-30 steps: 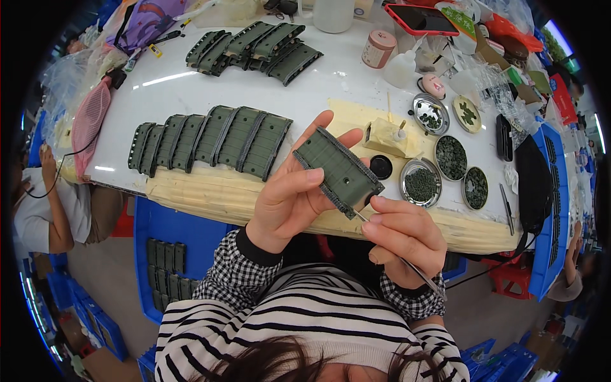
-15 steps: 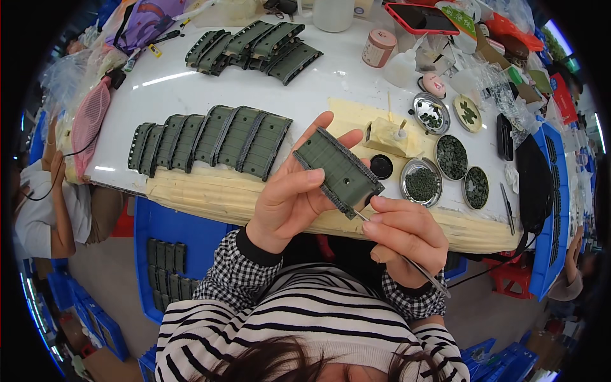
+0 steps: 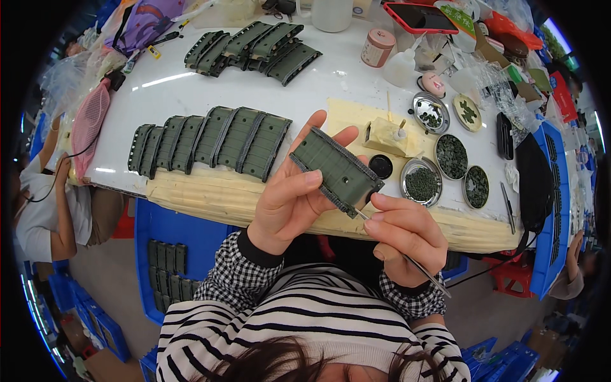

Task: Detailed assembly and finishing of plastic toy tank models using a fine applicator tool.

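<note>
My left hand [image 3: 287, 197] is closed around a dark green moulded panel [image 3: 332, 167] with ribbed edges, thumb on its face and fingers behind. The panel is tilted, its lower right corner toward my other hand. My right hand [image 3: 410, 239] pinches metal tweezers [image 3: 417, 268], their tip touching the panel's lower corner. Whether a small part is between the tips is too small to tell. Left of my hands, a row of similar green panels [image 3: 213, 137] lies along the table's near side. More green panels [image 3: 254, 51] are piled farther back.
On the right stand small dishes of tiny green parts [image 3: 452, 157], a round black cap [image 3: 380, 167] and a yellow-wrapped block [image 3: 389, 137]. A pen-like tool [image 3: 508, 208] lies near the right edge. Behind are a pink jar [image 3: 379, 48] and a red-cased phone [image 3: 420, 18]. Blue trays [image 3: 184, 219] sit below.
Both hands stay almost in place. The panel and my left hand have shifted very slightly left, with the tweezers still at the same corner.
</note>
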### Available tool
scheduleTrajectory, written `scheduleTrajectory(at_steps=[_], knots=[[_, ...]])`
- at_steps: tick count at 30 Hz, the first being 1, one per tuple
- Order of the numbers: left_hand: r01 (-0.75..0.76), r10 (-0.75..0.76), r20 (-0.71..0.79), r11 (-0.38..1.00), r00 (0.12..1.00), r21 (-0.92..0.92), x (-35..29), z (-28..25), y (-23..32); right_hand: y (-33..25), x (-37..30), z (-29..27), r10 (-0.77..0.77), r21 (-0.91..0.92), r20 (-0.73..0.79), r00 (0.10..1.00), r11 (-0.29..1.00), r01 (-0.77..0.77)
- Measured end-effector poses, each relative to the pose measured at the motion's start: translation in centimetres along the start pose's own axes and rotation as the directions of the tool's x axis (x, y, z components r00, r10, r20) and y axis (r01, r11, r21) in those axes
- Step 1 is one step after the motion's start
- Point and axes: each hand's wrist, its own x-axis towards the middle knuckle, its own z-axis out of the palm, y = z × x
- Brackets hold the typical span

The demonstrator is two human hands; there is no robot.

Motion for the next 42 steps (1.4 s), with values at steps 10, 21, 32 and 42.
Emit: scheduleTrajectory(at_steps=[10,21,32,42], knots=[[-0.079,0.078,-0.014,0.993,0.997,-0.085,-0.9,-0.1,-1.2,1.8,-1.4,0.7,0.18,0.461,-0.383,0.906,0.887,0.019],[0.441,-0.44,0.104,0.897,0.892,0.009,-4.3,-0.7,-3.2,0.3,-1.5,-2.4,0.271,0.431,0.189,0.944,0.841,-0.328],[0.404,-0.425,0.022,0.874,0.905,0.27,-5.3,0.1,1.1,0.7,-0.8,-2.1,0.275,0.045,-0.009,0.961,0.96,-0.275],[-0.027,0.131,-0.127,0.793,0.983,0.609,-4.3,0.0,0.6,2.8,-0.5,2.4,0.396,-0.496,0.069,0.916,0.81,-0.313]])
